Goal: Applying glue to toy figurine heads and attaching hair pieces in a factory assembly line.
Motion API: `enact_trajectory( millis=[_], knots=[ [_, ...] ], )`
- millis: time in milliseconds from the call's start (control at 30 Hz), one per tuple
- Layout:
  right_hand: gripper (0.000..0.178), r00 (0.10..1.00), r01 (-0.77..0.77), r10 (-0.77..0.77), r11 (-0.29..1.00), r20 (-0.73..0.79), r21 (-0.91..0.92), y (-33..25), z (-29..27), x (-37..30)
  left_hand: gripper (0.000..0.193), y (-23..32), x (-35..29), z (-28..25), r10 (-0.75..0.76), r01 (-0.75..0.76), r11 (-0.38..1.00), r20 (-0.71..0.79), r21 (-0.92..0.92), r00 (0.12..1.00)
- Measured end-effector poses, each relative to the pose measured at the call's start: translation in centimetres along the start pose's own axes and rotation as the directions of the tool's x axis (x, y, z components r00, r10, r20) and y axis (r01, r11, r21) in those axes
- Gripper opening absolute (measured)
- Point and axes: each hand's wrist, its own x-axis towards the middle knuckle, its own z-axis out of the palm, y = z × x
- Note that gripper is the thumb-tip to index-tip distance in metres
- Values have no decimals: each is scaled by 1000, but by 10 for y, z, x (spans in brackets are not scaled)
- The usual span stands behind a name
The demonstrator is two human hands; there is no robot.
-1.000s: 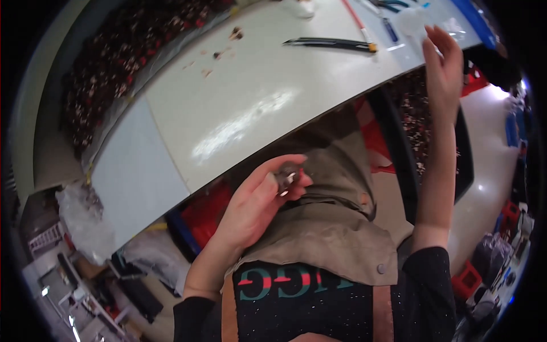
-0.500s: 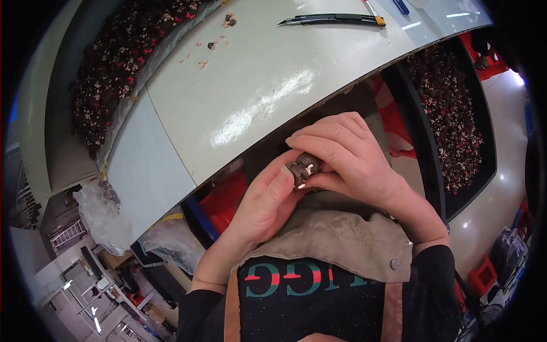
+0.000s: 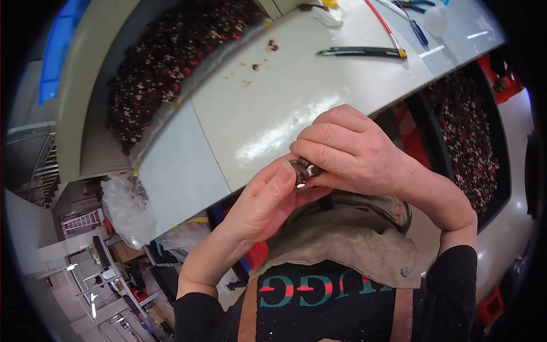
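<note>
A: Where do we have our hands?

B: Together, by the near edge of the white table (image 3: 233,134). Our left hand (image 3: 263,200) pinches a small dark brown piece (image 3: 304,171), thumb pressed on its left part.

A: And our right hand (image 3: 359,151)?

B: Its fingers curl round the right end of that same piece. Some fingertips are hidden, so we cannot tell where each one sits. A pale patch shows on the piece between our hands.

A: What do we see about us?

B: On the table's far right, a black utility knife (image 3: 360,52), with a thin red rod (image 3: 380,21) ending beside it. Left of the knife lie pale crumbs (image 3: 247,83). At far left we have a heap of dark pieces (image 3: 165,74) flecked red and pale; at right, a black crate (image 3: 428,122) holds similar ones.
</note>
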Motion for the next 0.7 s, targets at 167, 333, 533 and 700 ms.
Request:
enact_trajectory(
  millis=[167,333,533,700],
  knots=[
    [38,998,8,-5,999,-61,45,16,14,12,49,13,8,-15,24,-23,999,-33,24,999],
    [38,994,-63,72,993,-87,95,31,29,10,50,20,21,-29,-18,23,998,-81,62,997],
    [40,986,-56,70,994,-152,97,35,34,10,56,27,22,-27,-33,39,993,-61,110,998],
    [41,981,-22,42,994,-192,105,35,34,11,64,32,19,-20,-90,108,983,-127,146,988]
  ],
)
